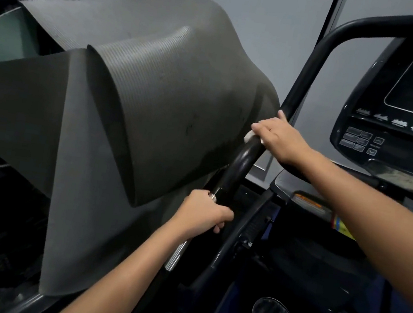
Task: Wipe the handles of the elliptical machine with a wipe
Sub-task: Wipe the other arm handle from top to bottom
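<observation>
Grey walls close the far side of the room, with dark shapes against them at far left. A thick grey mat (pixel 134 98) is draped across the left half of the view. Just right of it the black handle (pixel 241 166) runs as a long curved bar, its axis rising from near-left to far-right. The left hand (pixel 205 216) grips its lower stretch, fingers curled round the bar beside a bare metal section (pixel 177 254). Higher up, the right hand (pixel 278 137) closes over the bar with the white wipe (pixel 250 136) pressed under its fingers; only a corner shows. Unwiped bar lies between the hands, so I judge the right hand, already on it, should slide down along that axis toward the left. At far right sits the console (pixel 400 125).
</observation>
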`<state>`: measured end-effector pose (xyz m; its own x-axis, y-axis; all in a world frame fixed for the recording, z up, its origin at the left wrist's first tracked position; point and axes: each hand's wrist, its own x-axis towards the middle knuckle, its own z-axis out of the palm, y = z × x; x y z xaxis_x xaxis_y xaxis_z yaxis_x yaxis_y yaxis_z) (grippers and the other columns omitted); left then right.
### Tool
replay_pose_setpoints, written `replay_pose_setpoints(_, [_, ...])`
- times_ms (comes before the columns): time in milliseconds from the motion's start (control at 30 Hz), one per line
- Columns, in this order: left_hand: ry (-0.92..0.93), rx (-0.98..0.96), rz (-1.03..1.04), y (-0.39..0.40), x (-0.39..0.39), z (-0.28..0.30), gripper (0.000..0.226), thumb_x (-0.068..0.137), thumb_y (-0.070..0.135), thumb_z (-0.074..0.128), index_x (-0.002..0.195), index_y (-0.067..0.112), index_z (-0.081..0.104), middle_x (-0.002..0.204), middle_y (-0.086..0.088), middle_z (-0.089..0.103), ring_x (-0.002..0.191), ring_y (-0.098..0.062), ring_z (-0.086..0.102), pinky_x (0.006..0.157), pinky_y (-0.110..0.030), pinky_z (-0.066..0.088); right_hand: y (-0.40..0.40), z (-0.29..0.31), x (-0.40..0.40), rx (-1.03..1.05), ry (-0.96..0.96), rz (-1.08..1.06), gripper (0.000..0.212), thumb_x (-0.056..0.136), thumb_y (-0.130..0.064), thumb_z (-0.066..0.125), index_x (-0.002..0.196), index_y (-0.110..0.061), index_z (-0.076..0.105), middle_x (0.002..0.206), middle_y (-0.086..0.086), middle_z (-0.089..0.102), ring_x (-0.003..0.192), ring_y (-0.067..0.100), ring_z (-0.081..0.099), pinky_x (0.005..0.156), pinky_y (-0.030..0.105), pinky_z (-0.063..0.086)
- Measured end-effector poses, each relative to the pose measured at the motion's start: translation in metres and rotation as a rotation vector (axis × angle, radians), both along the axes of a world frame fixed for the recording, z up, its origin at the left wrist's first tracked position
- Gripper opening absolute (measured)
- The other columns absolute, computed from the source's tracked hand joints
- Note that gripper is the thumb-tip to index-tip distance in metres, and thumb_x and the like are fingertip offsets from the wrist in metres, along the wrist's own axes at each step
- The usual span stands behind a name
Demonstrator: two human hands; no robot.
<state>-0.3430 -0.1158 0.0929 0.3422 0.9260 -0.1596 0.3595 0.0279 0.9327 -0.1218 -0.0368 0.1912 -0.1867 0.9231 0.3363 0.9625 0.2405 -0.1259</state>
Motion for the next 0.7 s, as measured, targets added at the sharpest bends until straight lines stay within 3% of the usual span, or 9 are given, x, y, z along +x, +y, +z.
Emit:
replay_pose_setpoints(100, [-0.003,-0.065,-0.025,-0.007,-0.011,-0.008,0.015,0.068,0.022,0.071,0.074,0.009,0.068,0.063,-0.007,0.072,0.055,-0.019,0.065,0.061,-0.028,0.053,0.006,-0.001,-0.005,-0.041,0.173,-0.126,0.050,0.106,-0.029,0.036,0.063,-0.012,0.056,0.072,-0.001,0.056,0.095,0.025,0.060,0.126,0.048,0.002])
replay_pose_setpoints(200, [-0.023,-0.076,-0.040,-0.006,-0.013,-0.011,0.015,0.069,0.020,0.071,0.075,0.008,0.067,0.064,-0.008,0.072,0.055,-0.020,0.065,0.062,-0.029,0.052,-0.015,-0.020,-0.025,0.041,0.183,-0.069,0.046,0.104,-0.025,0.039,0.077,-0.001,0.068,0.091,0.012,0.069,0.110,0.029,0.062,0.125,0.045,-0.005])
replay_pose_setpoints(267, [-0.027,-0.090,-0.054,-0.005,-0.013,-0.010,0.012,0.071,0.018,0.071,0.074,0.008,0.066,0.064,-0.009,0.071,0.053,-0.020,0.064,0.060,-0.029,0.051,-0.046,-0.037,-0.047,0.168,0.088,0.087,0.043,0.103,-0.024,0.041,0.082,-0.007,0.074,0.098,0.008,0.074,0.125,0.027,0.059,0.123,0.040,-0.003])
replay_pose_setpoints(367, [-0.033,-0.111,-0.060,-0.004,-0.013,-0.011,0.010,0.077,0.012,0.070,0.069,0.012,0.064,0.063,-0.010,0.069,0.049,-0.019,0.061,0.057,-0.027,0.048,-0.077,-0.056,-0.066,0.295,-0.189,0.345,0.046,0.104,-0.033,0.036,0.087,-0.019,0.076,0.091,-0.007,0.070,0.125,0.019,0.058,0.126,0.043,0.003])
replay_pose_setpoints(433, [-0.041,-0.119,-0.064,-0.004,-0.013,-0.011,0.008,0.075,0.013,0.070,0.069,0.011,0.064,0.063,-0.009,0.070,0.051,-0.019,0.061,0.058,-0.028,0.049,-0.072,-0.049,-0.058,0.297,-0.271,0.442,0.044,0.106,-0.034,0.034,0.092,-0.020,0.074,0.092,-0.004,0.067,0.119,0.020,0.059,0.126,0.045,0.010])
replay_pose_setpoints(533, [-0.038,-0.117,-0.068,-0.005,-0.015,-0.013,0.010,0.074,0.015,0.070,0.073,0.006,0.066,0.063,-0.009,0.070,0.054,-0.019,0.063,0.060,-0.029,0.051,-0.040,-0.021,-0.031,0.204,-0.081,0.341,0.040,0.106,-0.027,0.033,0.080,-0.035,0.061,0.077,-0.007,0.054,0.092,0.021,0.057,0.119,0.049,0.028])
replay_pose_setpoints(600, [-0.039,-0.112,-0.061,-0.006,-0.017,-0.014,0.012,0.075,0.015,0.070,0.076,0.005,0.065,0.064,-0.009,0.070,0.056,-0.019,0.063,0.061,-0.029,0.052,-0.021,-0.008,-0.011,0.085,0.106,0.145,0.045,0.108,-0.031,0.028,0.079,-0.043,0.060,0.074,-0.009,0.051,0.087,0.015,0.053,0.102,0.048,0.043])
replay_pose_setpoints(633, [-0.039,-0.108,-0.058,-0.007,-0.017,-0.014,0.013,0.075,0.016,0.070,0.077,0.004,0.065,0.064,-0.009,0.070,0.056,-0.019,0.063,0.062,-0.029,0.052,-0.013,-0.008,-0.006,0.079,0.150,0.082,0.046,0.106,-0.034,0.026,0.082,-0.042,0.065,0.075,-0.008,0.053,0.086,0.015,0.054,0.095,0.047,0.046])
replay_pose_setpoints(700, [-0.042,-0.106,-0.052,-0.007,-0.017,-0.014,0.013,0.075,0.016,0.070,0.077,0.005,0.065,0.064,-0.009,0.070,0.056,-0.019,0.063,0.061,-0.029,0.051,-0.003,-0.017,-0.005,0.103,0.250,0.021,0.051,0.103,-0.035,0.026,0.081,-0.029,0.073,0.080,-0.003,0.059,0.089,0.020,0.056,0.093,0.042,0.043])
